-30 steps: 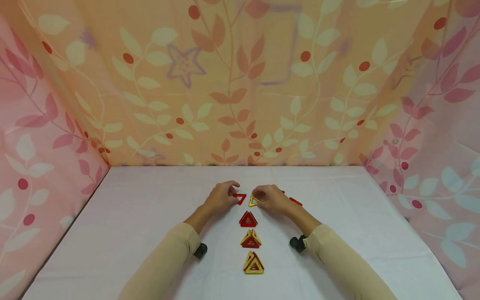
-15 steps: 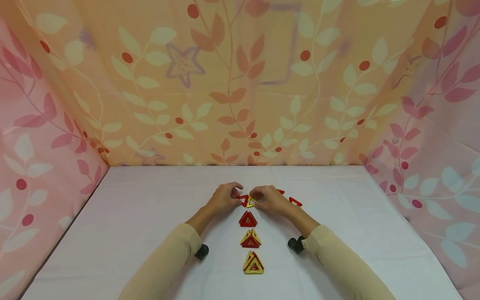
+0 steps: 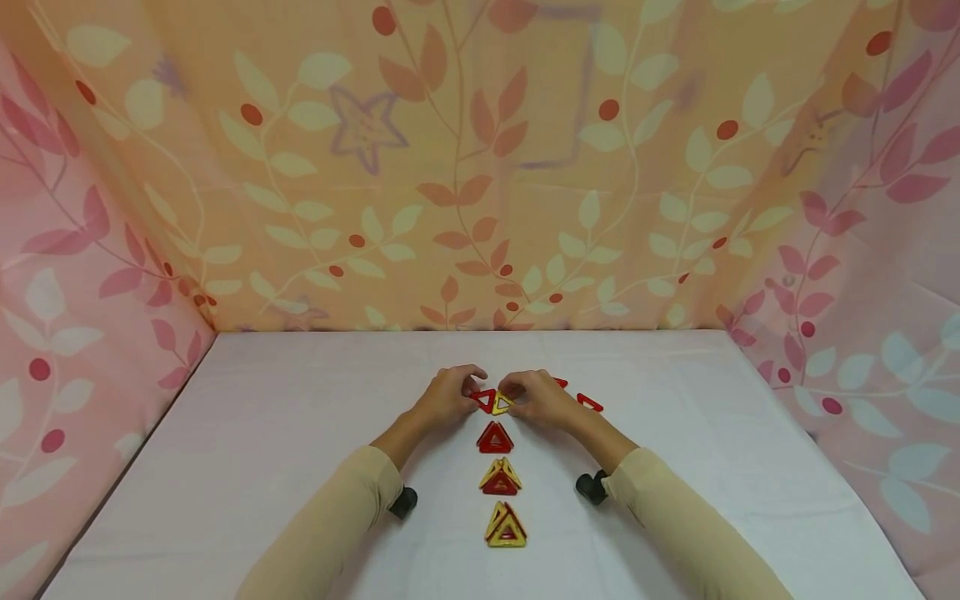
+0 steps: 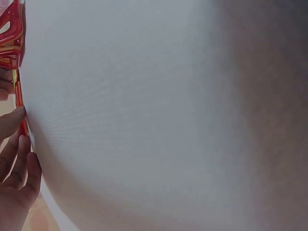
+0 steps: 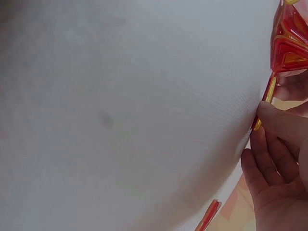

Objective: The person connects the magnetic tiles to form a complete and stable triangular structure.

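My left hand (image 3: 447,398) pinches a flat, open-centred red triangle tile (image 3: 492,402) near the table's far side. Facing it, my right hand (image 3: 542,398) pinches a yellow triangle tile (image 3: 497,407), whose edge lies against the red one. In the left wrist view, thumb and fingertips hold the red tile's edge. The right wrist view shows the yellow tile (image 5: 271,90) between thumb and fingers, low by the tabletop. Closest to the hands stands a small red pyramid (image 3: 495,447) of such tiles.
Toward me, in line, stand a red-and-yellow pyramid (image 3: 500,486) and a yellow-fronted pyramid (image 3: 507,542). Beyond my right wrist lie loose red triangle tiles, one (image 3: 591,403) in plain sight and another (image 3: 560,383) partly hidden. Patterned curtains (image 3: 465,167) bound the white table (image 3: 300,417).
The red tile, held apart from the yellow one a second ago, has come right with my left hand to meet it. My right hand shifted slightly left. Over the last half second both hold still.
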A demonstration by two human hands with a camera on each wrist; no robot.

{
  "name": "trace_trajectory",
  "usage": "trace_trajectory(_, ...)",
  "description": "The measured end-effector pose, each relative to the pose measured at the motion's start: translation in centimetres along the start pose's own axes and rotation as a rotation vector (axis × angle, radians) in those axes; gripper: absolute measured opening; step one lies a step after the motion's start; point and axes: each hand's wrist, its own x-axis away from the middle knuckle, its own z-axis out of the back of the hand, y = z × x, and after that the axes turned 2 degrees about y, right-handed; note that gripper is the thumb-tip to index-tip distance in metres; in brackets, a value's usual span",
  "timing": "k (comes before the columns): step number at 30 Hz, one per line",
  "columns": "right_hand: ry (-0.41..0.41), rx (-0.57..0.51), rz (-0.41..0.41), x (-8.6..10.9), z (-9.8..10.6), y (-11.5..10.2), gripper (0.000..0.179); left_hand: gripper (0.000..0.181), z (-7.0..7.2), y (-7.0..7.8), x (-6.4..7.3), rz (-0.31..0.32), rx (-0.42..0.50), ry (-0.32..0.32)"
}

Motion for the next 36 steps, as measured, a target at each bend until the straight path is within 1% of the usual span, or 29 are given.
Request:
trace_trajectory(4, -0.001, 0.0, -0.014, 0.0, 0.0, 0.0, 0.031, 0.042, 0.1, 0.2, 0.1, -0.018, 0.007, 0.005)
trace_trajectory(7, -0.001, -0.001, -0.024, 0.0, 0.0, 0.0, 0.03, 0.043, 0.3, 0.3, 0.1, -0.032, 0.029, 0.013)
trace_trajectory(11, 0.0, 0.0, -0.024, 0.0, 0.0, 0.0, 0.031, 0.045, 0.4, 0.5, 0.1, -0.064, 0.048, 0.016)
trace_trajectory(17, 0.008, 0.005, -0.025, 0.0, -0.1, -0.1, 0.031, 0.045, 0.4, 0.8, 0.0, -0.088, 0.083, 0.014)
trace_trajectory(22, 0.007, -0.003, -0.028, 0.0, -0.1, -0.2, 0.03, 0.045, 0.3, 1.0, -0.1, -0.073, 0.106, -0.006)
trace_trajectory(25, -0.001, -0.005, -0.027, 0.0, -0.1, -0.2, 0.03, 0.045, 0.1, 1.1, -0.2, -0.053, 0.131, -0.02)
trace_trajectory(31, 0.002, -0.013, -0.021, 0.1, -0.1, 0.0, 0.031, 0.044, -0.5, 1.3, -0.5, -0.054, 0.197, -0.042)
trace_trajectory(33, 0.006, -0.013, -0.019, 0.1, -0.1, 0.0, 0.031, 0.044, -0.6, 1.4, -0.6, -0.052, 0.206, -0.047)
trace_trajectory(36, 0.013, -0.016, -0.009, 0.1, -0.1, 0.0, 0.03, 0.046, -0.8, 1.6, -0.6, -0.032, 0.206, -0.047)
